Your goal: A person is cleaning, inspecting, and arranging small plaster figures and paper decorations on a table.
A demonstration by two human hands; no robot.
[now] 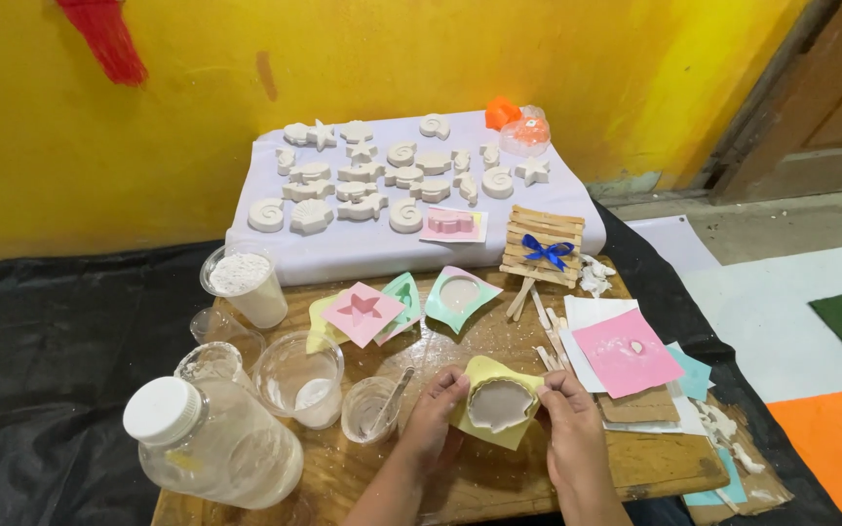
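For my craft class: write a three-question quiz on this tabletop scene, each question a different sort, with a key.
1. True or false: both hands grip the yellow mould.
2. Which mould has a star hollow: A pink, B green, C yellow?
3. What sits on the stick frame?

Key:
1. True: the left hand and right hand pinch its edges.
2. A, the pink mould.
3. A blue bow.

Matt white plaster in soft yellow mould [499,404], wet glossy wood tabletop [499,336], clear plastic bottle [211,443] w/ white cap
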